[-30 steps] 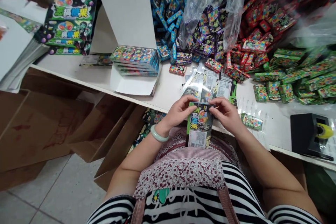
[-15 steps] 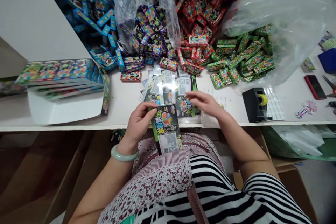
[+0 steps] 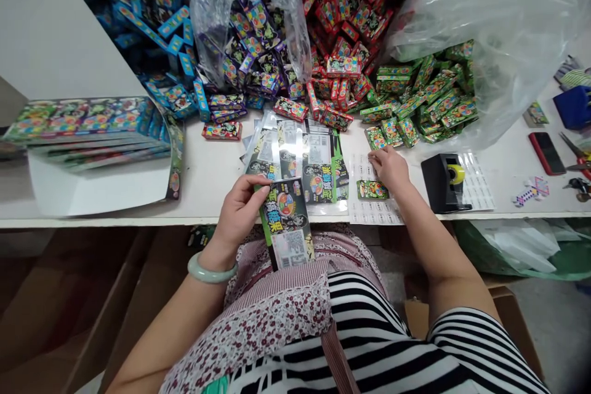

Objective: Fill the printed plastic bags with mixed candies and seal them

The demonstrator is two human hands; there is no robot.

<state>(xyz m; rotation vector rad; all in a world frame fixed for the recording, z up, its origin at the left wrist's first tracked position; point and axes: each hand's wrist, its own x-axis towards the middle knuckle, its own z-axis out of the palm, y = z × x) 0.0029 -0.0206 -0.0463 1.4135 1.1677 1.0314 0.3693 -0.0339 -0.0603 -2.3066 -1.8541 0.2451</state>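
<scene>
"White table (image 3: 198, 175), heaped along the back with little boxes. How are they sorted?"

"By colour. Taking the sticker sheet (image 3: 367, 215) as our marker, the green boxes (image 3: 429, 98) are behind it and to the right, partly under a clear plastic bag (image 3: 512, 43). Red boxes (image 3: 341, 24) lie behind it, purple boxes (image 3: 258, 43) behind and to the left, and blue boxes (image 3: 152, 9) farther left still."

"And the hands?"

"The left hand (image 3: 237, 212) is left of the sheet, pinching the top of a printed packet (image 3: 289, 225) between thumb and fingers. That packet hangs at the table's front edge, its lower end against the flowery apron (image 3: 286, 311)."

"What about the right hand (image 3: 392, 172)?"

"Over the back part of the sheet, fingers bent and thumb and fingertips drawn close together. I can't tell whether anything is between them."

"Anything lying on the sheet?"

"One small green box (image 3: 372, 190), flat, just in front of those fingertips."

"And beside it?"

"More printed packets (image 3: 316, 181), overlapping, just left of the sheet. To its right stands a black tape dispenser (image 3: 441, 181) with yellow in it, then a phone (image 3: 547, 154). Well to its left sits an open carton (image 3: 101, 181) holding rows of boxes."
</scene>
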